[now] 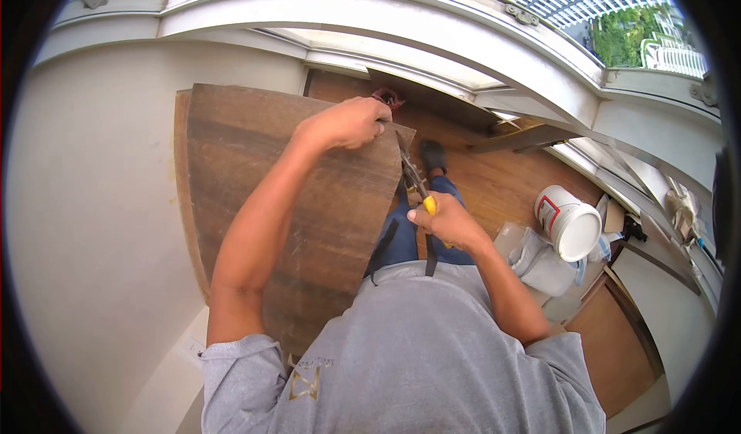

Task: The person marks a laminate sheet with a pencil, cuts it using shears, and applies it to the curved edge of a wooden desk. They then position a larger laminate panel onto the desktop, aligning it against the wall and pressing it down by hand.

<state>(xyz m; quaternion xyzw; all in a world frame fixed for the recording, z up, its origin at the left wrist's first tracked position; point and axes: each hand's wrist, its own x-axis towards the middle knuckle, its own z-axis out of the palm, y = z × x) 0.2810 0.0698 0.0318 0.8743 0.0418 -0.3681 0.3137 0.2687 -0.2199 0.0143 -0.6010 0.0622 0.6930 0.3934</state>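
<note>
Wood panel [309, 202] stands tilted on edge in front of me, above the plank floor [509, 179]. My left hand [347, 123] has its grip clenched over the upper corner, apparently to steady the panel. My right hand [449, 224] grasps a yellow-handled tool [417, 183], with the tip set against the panel's right edge. A white bucket [570, 223] stands nearby on the right.

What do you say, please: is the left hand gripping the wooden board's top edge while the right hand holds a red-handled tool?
Nearly: the head view shows the handle is yellow, not red. The left hand grips the top edge of the wooden board while the right hand holds a yellow-handled tool.
</note>
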